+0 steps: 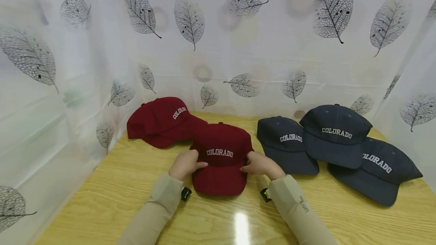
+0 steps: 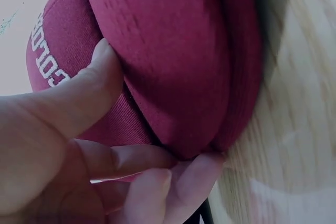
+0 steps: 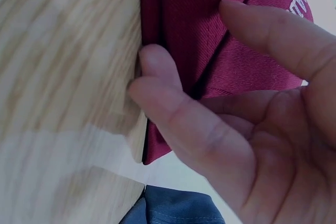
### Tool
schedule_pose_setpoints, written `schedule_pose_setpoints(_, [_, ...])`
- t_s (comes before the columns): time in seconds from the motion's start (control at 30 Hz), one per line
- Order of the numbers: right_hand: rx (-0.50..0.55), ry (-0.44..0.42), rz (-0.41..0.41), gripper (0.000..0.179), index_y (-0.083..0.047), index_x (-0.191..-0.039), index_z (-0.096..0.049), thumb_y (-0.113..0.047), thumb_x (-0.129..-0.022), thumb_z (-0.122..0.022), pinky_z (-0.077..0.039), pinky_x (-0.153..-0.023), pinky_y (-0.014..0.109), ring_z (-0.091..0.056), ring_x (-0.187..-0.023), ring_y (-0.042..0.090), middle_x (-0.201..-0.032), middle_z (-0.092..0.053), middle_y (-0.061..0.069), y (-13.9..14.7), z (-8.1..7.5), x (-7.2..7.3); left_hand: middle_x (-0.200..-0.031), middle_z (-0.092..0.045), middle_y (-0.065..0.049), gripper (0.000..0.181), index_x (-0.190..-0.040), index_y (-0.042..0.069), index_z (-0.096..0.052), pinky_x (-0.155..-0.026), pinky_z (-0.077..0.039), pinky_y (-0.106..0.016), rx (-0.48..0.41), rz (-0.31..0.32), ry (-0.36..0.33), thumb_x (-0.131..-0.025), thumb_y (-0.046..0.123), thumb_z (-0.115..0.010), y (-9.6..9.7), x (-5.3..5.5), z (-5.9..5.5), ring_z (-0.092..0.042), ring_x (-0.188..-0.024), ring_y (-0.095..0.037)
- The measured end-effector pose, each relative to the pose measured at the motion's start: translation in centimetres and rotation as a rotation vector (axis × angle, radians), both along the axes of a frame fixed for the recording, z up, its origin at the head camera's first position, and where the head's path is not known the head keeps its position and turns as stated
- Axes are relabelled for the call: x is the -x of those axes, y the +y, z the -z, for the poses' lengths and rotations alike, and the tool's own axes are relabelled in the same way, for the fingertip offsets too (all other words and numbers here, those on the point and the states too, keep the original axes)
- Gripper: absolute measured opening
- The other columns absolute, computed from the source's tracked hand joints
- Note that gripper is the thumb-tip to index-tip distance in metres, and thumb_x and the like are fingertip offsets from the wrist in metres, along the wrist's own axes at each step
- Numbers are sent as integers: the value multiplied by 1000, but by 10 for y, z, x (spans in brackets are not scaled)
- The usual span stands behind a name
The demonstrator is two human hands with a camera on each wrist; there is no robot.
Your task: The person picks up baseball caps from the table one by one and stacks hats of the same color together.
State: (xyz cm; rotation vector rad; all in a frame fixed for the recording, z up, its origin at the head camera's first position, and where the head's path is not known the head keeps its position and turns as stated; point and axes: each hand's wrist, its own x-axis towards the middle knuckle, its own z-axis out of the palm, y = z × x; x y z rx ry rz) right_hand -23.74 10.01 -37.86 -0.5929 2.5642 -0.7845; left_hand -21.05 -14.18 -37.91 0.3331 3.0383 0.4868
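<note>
A red baseball cap (image 1: 219,180) with white COLORADO lettering sits mid-table, its brim toward me. On its left side my left hand (image 1: 185,164) grips it, thumb at the base of the brim and fingers low by the edge. In the left wrist view, another red layer shows under the brim (image 2: 173,51); I cannot tell if it is a second cap. My right hand (image 1: 263,164) holds the opposite side. The right wrist view shows that thumb on the red fabric (image 3: 191,30) and the fingers bent low beside the table.
More red headwear (image 1: 160,118) lies behind at the left, touching or close to the middle cap. Three navy caps overlap at the right: a left one (image 1: 279,131), an upper one (image 1: 335,124) and a front one (image 1: 381,169). A leaf-print curtain (image 1: 218,41) hangs behind the wooden table (image 1: 112,199).
</note>
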Motion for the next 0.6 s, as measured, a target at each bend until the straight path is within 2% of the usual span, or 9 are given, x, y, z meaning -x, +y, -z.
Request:
schedule_pose_setpoints(0.13, [-8,8,11,12,-4,-77,-55,-12,-81,-64,-40,-51,25,-51,-53,13,-61,-53,2,0,1,-1,-59,-47,-3,34,-66,6,-52,-57,-41,-34,-6,2,-12,-77,35,-67,-1,1,2,-45,-56,-18])
schedule_pose_setpoints(0.3, [35,-2,15,12,-2,-84,-56,-11,-81,-64,-41,-52,26,-52,-56,14,-65,-54,2,3,2,-4,-58,-40,-1,35,-65,6,-48,-55,-37,-32,-100,-8,-78,-75,33,-69,-4,3,5,-38,-55,-16])
schedule_pose_setpoints(0.6, [118,-20,-11,15,-1,-90,-55,-10,-81,-62,-42,-52,26,-51,-56,14,-69,-55,3,8,3,-9,-63,-49,-3,30,-75,2,-54,-57,-39,-30,-233,19,-132,-71,24,-74,-12,4,4,-44,-58,-16])
